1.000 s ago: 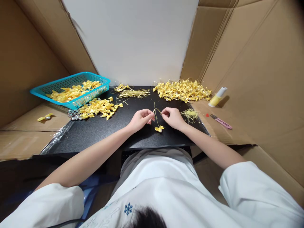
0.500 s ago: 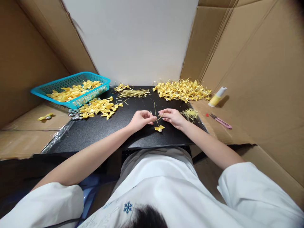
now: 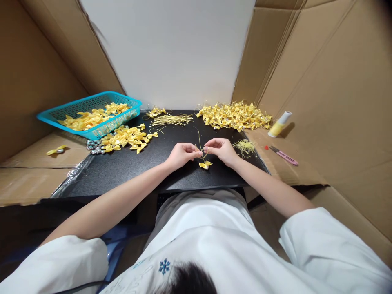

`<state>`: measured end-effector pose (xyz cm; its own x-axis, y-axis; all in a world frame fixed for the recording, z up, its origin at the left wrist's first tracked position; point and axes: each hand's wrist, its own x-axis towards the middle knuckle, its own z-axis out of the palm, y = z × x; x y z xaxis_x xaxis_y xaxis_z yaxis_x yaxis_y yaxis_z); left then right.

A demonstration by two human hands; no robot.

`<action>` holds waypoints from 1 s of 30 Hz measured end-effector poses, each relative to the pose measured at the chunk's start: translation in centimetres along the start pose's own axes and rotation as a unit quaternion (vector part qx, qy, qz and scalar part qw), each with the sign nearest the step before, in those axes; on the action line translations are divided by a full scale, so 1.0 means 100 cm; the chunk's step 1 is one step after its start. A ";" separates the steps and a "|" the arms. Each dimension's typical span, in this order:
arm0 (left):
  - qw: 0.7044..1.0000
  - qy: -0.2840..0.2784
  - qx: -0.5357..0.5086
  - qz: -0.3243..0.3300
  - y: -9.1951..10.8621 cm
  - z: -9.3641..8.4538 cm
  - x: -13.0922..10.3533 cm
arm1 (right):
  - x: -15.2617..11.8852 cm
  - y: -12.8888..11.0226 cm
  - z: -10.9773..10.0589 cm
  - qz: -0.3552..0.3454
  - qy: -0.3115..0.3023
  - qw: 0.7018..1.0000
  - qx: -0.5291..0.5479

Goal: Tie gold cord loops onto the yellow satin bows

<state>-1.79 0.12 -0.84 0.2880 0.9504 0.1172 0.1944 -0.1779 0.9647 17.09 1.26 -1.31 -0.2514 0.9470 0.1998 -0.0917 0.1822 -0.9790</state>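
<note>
Thumb and fingers of my left hand (image 3: pixel 183 156) pinch a thin yellow-green cord (image 3: pixel 199 139) over the black table. Close on its right, my right hand (image 3: pixel 221 151) pinches the same cord, which bends between the fingertips. One cord end sticks up beyond the hands. Just below the fingertips, a yellow ribbon bow (image 3: pixel 205 165) with a small shiny bead lies on the table at the cord's lower end. Whether the cord is knotted is too small to tell.
A blue basket (image 3: pixel 88 134) of yellow bows stands at left, loose bows (image 3: pixel 130 139) before it. Gold cords (image 3: pixel 173 119) lie at the back, finished-looking bows (image 3: pixel 235 115) right of them. Cord scraps (image 3: pixel 245 147), a spool (image 3: pixel 279 124) and pink-handled scissors (image 3: pixel 286 156) are at right.
The fingertips have drawn closer together around the cord, and my right fingers are more curled. The bow lies in about the same place.
</note>
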 end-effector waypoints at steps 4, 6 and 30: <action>0.999 -0.012 0.046 -0.001 0.001 0.000 -0.001 | -0.001 0.001 -0.001 -0.024 -0.023 0.999 -0.029; 0.998 -0.031 0.052 0.001 0.000 0.000 -0.001 | -0.002 0.001 -0.001 -0.036 -0.027 0.998 -0.036; 0.956 -0.157 0.225 0.101 0.015 -0.001 -0.005 | -0.002 -0.002 -0.006 -0.023 -0.067 0.993 -0.091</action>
<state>-1.74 -0.61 0.61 0.6152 0.7748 0.1456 0.4690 -0.5081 0.7224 17.77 1.21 -1.15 -0.3777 0.8954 0.2359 0.0659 0.2801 -0.9577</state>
